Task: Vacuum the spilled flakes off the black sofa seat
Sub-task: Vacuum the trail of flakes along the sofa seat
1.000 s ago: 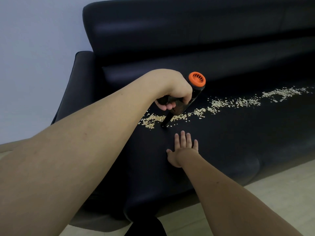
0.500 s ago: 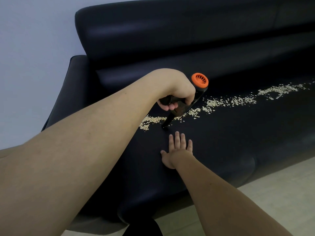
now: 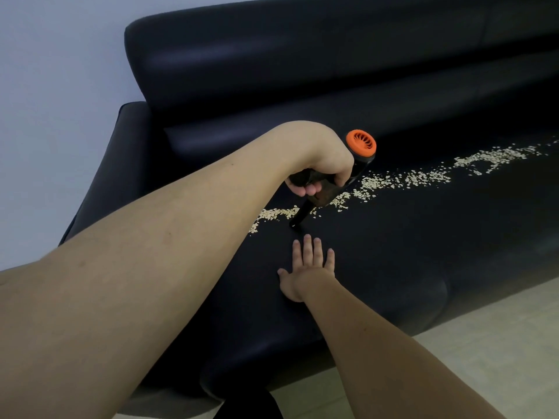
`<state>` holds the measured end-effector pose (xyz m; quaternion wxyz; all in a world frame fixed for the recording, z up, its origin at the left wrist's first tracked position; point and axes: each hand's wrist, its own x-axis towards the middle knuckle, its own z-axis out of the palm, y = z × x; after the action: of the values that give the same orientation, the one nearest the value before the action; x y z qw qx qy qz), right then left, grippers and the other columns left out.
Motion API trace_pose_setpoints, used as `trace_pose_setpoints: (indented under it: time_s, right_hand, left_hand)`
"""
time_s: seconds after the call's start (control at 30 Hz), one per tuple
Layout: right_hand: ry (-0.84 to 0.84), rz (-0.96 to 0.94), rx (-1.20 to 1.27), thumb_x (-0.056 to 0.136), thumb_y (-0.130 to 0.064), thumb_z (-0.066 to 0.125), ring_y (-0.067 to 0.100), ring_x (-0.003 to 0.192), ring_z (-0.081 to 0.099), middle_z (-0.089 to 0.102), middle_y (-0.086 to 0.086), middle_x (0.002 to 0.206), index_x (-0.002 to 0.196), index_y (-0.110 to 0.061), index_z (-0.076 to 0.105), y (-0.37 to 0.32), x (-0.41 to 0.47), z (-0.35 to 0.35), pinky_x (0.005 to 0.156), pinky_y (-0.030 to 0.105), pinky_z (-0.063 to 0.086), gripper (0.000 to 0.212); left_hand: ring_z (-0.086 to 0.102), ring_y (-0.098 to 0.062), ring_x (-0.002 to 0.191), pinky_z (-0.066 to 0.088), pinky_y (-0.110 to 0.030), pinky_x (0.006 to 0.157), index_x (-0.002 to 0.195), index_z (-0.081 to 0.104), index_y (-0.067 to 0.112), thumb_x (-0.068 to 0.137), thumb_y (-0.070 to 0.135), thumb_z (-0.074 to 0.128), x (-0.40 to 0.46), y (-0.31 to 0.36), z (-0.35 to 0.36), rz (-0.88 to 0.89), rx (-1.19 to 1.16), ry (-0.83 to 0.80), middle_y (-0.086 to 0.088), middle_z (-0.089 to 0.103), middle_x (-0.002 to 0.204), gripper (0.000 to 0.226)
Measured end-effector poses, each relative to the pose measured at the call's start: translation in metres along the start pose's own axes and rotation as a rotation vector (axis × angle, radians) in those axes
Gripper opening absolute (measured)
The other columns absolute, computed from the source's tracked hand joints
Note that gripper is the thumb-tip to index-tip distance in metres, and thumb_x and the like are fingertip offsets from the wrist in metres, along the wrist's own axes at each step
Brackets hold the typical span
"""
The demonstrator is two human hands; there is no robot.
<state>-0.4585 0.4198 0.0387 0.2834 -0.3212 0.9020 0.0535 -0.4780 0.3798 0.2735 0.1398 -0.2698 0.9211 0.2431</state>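
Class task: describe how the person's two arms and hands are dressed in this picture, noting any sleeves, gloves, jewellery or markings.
Both forearms are bare, with no sleeves in view. The left hand and the right hand wear no gloves; no rings, watch or markings are visible.

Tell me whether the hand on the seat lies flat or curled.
Flat. The right hand lies palm down on the sofa seat, fingers straight and slightly spread, holding nothing.

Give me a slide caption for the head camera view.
Left hand runs handheld vacuum through flakes; right hand flat on sofa seat.
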Motion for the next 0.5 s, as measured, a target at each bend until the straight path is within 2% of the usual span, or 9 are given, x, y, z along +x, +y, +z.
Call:
trace_pose_setpoints:
  time_s: [0.5]
  right_hand:
    - [0.010, -0.010, -0.022, 0.104, -0.056, 0.015, 0.029, 0.145, -0.037, -0.044, 0.008, 0.155, 0.151, -0.016, -0.030, 0.002, 0.000, 0.000, 0.118, 0.056, -0.020, 0.077]
  left_hand:
    - [0.053, -0.015, 0.050, 0.050, -0.023, 0.050, 0.099, 0.059, 0.004, 0.095, 0.023, 0.058, 0.012, 0.018, 0.004, -0.045, 0.029, -0.022, -0.007, 0.058, 0.073, 0.020]
